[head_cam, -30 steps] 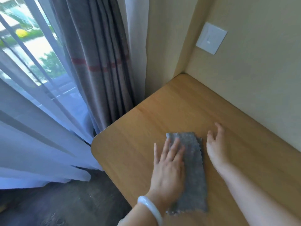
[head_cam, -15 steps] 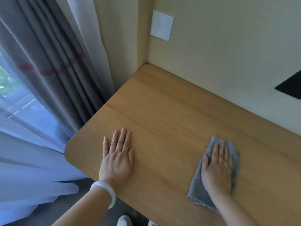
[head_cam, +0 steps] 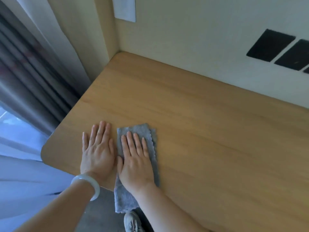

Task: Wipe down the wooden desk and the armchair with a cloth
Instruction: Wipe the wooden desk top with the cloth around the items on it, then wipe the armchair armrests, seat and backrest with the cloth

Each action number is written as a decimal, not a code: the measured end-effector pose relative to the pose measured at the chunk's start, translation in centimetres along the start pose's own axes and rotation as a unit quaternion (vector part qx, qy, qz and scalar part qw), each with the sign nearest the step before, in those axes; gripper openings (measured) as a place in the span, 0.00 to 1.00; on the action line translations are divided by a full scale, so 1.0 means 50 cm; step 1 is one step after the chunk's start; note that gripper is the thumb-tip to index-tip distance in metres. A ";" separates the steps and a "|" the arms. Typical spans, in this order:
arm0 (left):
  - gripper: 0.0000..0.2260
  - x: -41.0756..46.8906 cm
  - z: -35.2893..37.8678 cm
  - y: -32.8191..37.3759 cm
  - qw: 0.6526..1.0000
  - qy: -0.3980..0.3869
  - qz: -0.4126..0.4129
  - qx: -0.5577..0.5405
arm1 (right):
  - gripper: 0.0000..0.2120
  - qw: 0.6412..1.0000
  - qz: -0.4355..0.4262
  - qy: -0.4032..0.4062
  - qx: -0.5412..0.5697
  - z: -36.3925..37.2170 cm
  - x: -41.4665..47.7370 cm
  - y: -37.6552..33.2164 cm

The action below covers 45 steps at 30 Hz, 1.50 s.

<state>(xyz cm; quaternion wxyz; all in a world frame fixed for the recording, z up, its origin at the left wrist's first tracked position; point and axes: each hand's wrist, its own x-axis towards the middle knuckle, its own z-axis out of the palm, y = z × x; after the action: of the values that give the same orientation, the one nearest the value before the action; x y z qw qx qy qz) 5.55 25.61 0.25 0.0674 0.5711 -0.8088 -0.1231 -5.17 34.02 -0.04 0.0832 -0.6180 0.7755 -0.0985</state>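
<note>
Nearest the camera, a pale shoe (head_cam: 132,221) is standing on the grey floor (head_cam: 100,215), just below the near edge of the surface. Two bare forearms are reaching in from the bottom of the view, the left one wearing a white bracelet (head_cam: 87,183) at the wrist.

The grey cloth (head_cam: 139,131) is lying folded into a long strip near the left front corner of the wooden surface (head_cam: 209,134), with its near end hanging over the edge toward the floor. The right hand (head_cam: 135,163) is pressing flat on top of the cloth, palm down. Its fingers (head_cam: 130,141) are lying straight and close together, pointing away from the person, and are not curling round the fabric.

The left hand (head_cam: 98,154) is resting flat on the bare wood just beside the cloth, on its left, also with straight fingers and gripping nothing. The two thumbs are lying close to each other, touching or nearly so.

Left of the surface, a sheer white curtain (head_cam: 18,164) is hanging with daylight showing through it. A darker grey curtain (head_cam: 30,84) is hanging farther back, blurred.

Beyond the hands, the surface is meeting a cream wall (head_cam: 192,39) in a corner. A white plate (head_cam: 124,9) is sitting on that wall above the corner, and two black rectangles (head_cam: 270,46) are showing on it at the right.
</note>
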 end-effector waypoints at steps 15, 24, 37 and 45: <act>0.25 -0.316 0.106 0.326 0.982 -0.050 0.180 -0.012 | 0.22 0.964 0.248 0.075 0.053 -0.136 -0.485 0.531; 0.20 -0.494 0.049 0.428 0.973 -0.168 0.118 -0.109 | 0.18 0.904 0.226 -0.054 0.360 -0.173 -0.611 0.378; 0.14 -0.616 -0.202 0.517 0.797 -0.202 0.028 -0.568 | 0.14 0.814 0.092 -0.031 0.573 -0.503 -0.633 0.276; 0.14 -0.726 -0.190 0.339 0.632 -0.193 -0.100 -0.744 | 0.24 0.706 0.343 -0.260 0.562 -0.391 -0.687 0.237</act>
<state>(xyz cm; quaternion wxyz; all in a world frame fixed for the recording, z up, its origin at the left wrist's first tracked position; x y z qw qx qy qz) 4.86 63.98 15.21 0.2989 0.3680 -0.3759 -0.7962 -13.61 71.08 16.07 0.6416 -0.1493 0.6825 -0.3166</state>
